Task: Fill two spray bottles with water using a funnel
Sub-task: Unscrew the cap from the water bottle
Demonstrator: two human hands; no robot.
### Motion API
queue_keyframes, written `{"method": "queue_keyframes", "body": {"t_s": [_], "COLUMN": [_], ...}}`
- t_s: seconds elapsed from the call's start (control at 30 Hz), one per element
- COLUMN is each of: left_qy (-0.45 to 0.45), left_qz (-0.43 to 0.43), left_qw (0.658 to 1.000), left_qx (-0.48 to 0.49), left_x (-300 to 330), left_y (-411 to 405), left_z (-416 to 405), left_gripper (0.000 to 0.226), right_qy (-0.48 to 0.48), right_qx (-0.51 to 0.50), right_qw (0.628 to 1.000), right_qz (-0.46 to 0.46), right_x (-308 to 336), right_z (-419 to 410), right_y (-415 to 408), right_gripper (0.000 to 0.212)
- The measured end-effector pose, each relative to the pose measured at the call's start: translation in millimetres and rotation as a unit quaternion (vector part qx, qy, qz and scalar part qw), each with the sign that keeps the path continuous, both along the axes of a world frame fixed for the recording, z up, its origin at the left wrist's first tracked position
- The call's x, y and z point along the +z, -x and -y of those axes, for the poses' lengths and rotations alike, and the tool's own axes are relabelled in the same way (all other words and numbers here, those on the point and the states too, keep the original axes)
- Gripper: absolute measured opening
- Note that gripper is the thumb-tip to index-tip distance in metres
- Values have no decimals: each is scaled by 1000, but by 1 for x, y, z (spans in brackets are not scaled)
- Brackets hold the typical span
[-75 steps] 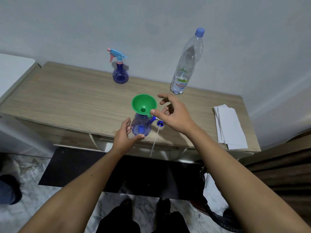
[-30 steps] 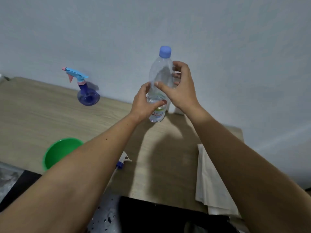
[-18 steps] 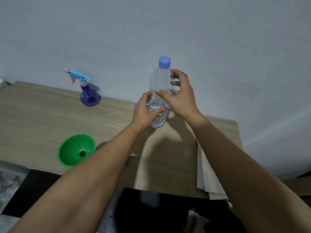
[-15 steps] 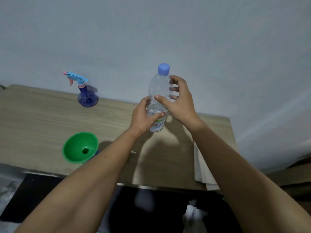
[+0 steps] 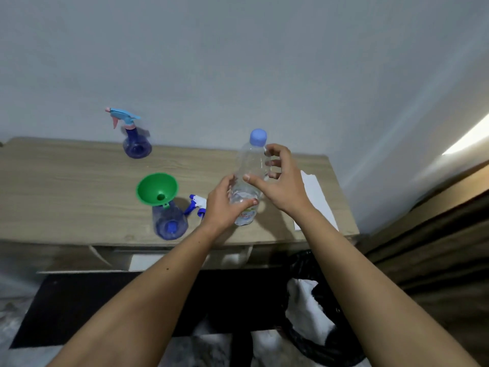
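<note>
Fingers of left hand point(image 5: 221, 205) and right hand point(image 5: 280, 181) wrap the capped clear plastic water bottle point(image 5: 248, 178); green plastic funnel point(image 5: 156, 190) seated in open blue spray bottle point(image 5: 169, 221), pouring not begun, second blue spray bottle point(image 5: 135, 140) untouched.

Both hands point(image 5: 222, 205) point(image 5: 280, 181) hold the water bottle point(image 5: 250, 165) upright.

The only writing I can find is on the label of the water bottle point(image 5: 248, 181) that my left hand point(image 5: 221, 207) holds; red letters run across the white label, partly behind my thumb, and they are too blurred for me to read. Nothing else carries any text
</note>
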State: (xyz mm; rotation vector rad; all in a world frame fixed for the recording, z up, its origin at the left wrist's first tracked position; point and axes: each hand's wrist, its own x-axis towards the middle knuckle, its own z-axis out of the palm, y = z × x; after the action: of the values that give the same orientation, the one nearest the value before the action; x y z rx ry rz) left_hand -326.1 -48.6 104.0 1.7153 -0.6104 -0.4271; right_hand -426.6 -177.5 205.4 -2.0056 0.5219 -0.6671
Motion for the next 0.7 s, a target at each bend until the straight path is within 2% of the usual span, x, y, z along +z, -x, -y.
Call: {"method": "queue_keyframes", "body": {"t_s": [0.17,0.33,0.47,0.6,0.7], "left_qy": [17,-1,-14,-9,-5], "left_qz": [-5,0,19,13,9], "left_qw": [1000,1000,1000,1000,1000], "left_qx": [-10,-11,-17,-24,-21], "left_x": [-1,-2,-2,-2,0], "left_y": [21,22,19,20,19], "left_z": [-26,-39,-42,-39,-38], "left_gripper": [96,99,101,89,95], "right_qy": [-12,16,51,26,6], "right_qx": [-7,-15,-37,-67,-92], "right_qw": [1000,999,998,996,992], "right_qz": [-10,-25,9,60,91], "right_x": [2,6,18,38,43], "right_z": [-24,-40,-50,-55,-53], "right_y": [18,21,18,5,-2], "right_gripper": [81,80,67,48,36]}}
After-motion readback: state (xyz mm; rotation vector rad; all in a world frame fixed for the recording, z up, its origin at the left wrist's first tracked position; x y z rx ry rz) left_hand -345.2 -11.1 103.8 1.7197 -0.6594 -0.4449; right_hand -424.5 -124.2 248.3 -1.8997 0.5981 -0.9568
